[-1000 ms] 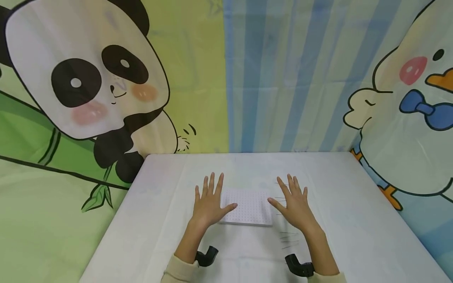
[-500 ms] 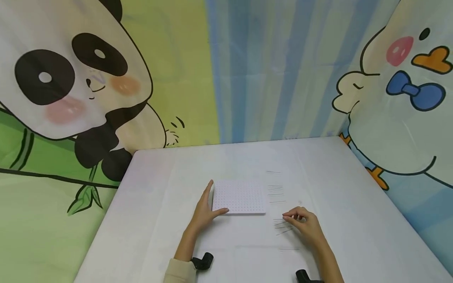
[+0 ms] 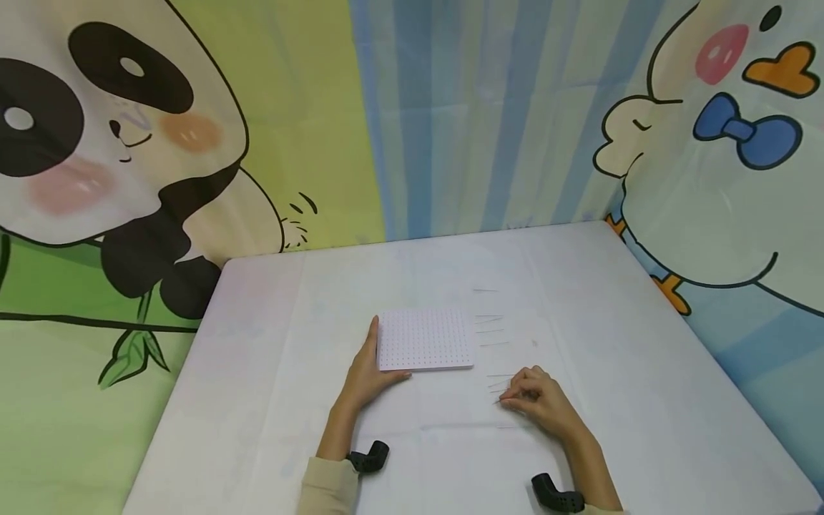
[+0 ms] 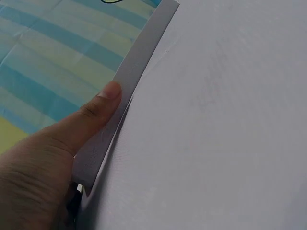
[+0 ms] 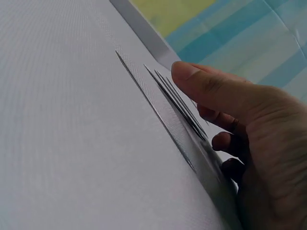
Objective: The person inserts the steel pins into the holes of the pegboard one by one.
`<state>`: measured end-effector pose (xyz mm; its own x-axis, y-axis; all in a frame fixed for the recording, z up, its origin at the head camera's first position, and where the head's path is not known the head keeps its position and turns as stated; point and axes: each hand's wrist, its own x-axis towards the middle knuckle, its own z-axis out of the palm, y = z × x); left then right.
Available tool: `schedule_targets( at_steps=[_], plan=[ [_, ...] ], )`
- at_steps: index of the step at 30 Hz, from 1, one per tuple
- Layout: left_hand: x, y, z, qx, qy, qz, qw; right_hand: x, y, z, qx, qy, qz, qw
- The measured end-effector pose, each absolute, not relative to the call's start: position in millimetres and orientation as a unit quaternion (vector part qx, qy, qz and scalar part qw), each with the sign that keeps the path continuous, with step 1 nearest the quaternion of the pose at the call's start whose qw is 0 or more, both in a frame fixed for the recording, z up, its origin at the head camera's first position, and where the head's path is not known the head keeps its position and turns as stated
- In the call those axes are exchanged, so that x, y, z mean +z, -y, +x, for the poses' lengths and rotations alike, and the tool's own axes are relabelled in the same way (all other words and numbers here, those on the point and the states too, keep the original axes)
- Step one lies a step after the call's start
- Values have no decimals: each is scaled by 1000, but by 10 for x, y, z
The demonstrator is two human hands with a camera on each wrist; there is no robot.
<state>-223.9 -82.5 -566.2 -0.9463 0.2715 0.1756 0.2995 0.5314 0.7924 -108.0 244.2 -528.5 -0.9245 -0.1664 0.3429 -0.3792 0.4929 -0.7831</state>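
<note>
In the right wrist view, several thin metal needles (image 5: 154, 110) are seen on the white table (image 5: 86, 143), one nearest the camera and the rest lined up beyond it. They are judged light, stiff and slick, with ends that may prick, so they would best be taken mid-shaft between thumb and fingertip. The right hand (image 5: 261, 124) is poised over them, its thumb extended and its lower fingers curled; whether a needle is pinched cannot be told.

In the left wrist view, the side of a white board (image 4: 139, 62) is touched by the straight thumb of the left hand (image 4: 48, 160); the other fingers are hidden.

In the head view, the board is shown flat on the table, left of the needles, its face covered with rows of small dots or holes. Its near left corner is framed by the left thumb and straight fingers, spread apart. It is judged rigid, fairly light and liable to slide, so best steadied by its edges. The right hand's thumb and fingertips are brought together low by the nearer needles.
</note>
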Motion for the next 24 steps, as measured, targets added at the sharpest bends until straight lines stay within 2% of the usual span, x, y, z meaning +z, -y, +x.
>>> schedule_targets(
  at_steps=[9,24],
  plan=[
    [-5655,803,-2251,-425,890,-161,28,-5580,-2551,-1180,452,868,166,118],
    [-5650,797,-2221,-416,895,-157,33,-5596,-2544,-1191,435,879,166,105]
  ],
)
